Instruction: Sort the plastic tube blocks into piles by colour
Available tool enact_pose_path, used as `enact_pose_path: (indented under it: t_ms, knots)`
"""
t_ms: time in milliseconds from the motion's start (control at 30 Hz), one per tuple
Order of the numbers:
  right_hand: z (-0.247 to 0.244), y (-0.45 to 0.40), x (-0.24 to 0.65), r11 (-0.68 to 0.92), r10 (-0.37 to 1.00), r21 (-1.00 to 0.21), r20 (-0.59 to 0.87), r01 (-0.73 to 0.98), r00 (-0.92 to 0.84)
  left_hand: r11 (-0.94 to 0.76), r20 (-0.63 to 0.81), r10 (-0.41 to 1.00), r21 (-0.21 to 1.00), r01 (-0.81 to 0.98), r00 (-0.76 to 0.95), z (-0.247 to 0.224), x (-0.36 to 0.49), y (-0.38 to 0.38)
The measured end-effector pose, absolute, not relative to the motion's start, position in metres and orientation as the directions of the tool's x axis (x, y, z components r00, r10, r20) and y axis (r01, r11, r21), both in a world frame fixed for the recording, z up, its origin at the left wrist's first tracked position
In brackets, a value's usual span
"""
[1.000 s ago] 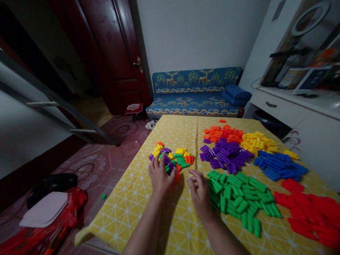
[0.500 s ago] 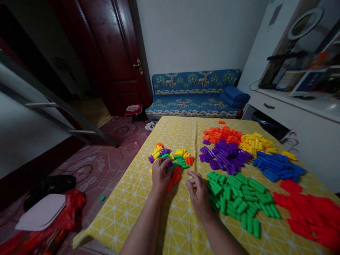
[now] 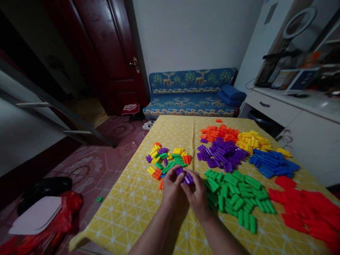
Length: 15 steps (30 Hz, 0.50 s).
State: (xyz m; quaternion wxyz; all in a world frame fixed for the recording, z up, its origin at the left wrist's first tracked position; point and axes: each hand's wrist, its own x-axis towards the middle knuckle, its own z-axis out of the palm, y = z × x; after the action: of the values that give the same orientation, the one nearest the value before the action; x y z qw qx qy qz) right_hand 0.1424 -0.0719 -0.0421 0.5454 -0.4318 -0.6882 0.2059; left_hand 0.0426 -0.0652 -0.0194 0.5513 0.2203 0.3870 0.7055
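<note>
Close together over the middle of the table, my left hand point(image 3: 171, 184) and my right hand point(image 3: 196, 191) both grip purple plastic building blocks point(image 3: 188, 178). The left thumb and fingers pinch a purple piece, and the right fingers close on purple tubes beside it. Whether the pieces are joined cannot be made out. Just beyond my left hand lies a mixed group of blocks point(image 3: 177, 159) in yellow, green, orange and purple, partly hidden by that hand. A heap of green blocks point(image 3: 236, 193) spreads beside my right hand.
Sorted heaps of purple point(image 3: 225, 154), orange point(image 3: 219, 133), yellow point(image 3: 253, 141), blue point(image 3: 273, 163) and red blocks point(image 3: 308, 209) cover the table's right side. A yellow patterned tablecloth point(image 3: 127, 212) covers the table. One green block point(image 3: 99, 199) lies on the floor at left.
My left hand has moved right and nearer from the mixed group, now with purple blocks. My right hand has come up to it and closed on them. The view has shifted slightly.
</note>
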Motion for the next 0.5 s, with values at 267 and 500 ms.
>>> enact_pose_path:
  t_ms: [267,500]
  knots:
    - [-0.0356,-0.0757,0.1396,0.516,0.824,-0.808,0.559,0.284,0.092,-0.082,-0.165,0.94,0.742,-0.665,-0.299,-0.0187,0.0547,-0.0674]
    - [-0.0378,-0.08,0.1431,0.487,0.847,-0.833,0.524,0.264,0.089,-0.074,-0.051,0.936,0.94,-0.334,-0.349,-0.018,0.0475,-0.0686]
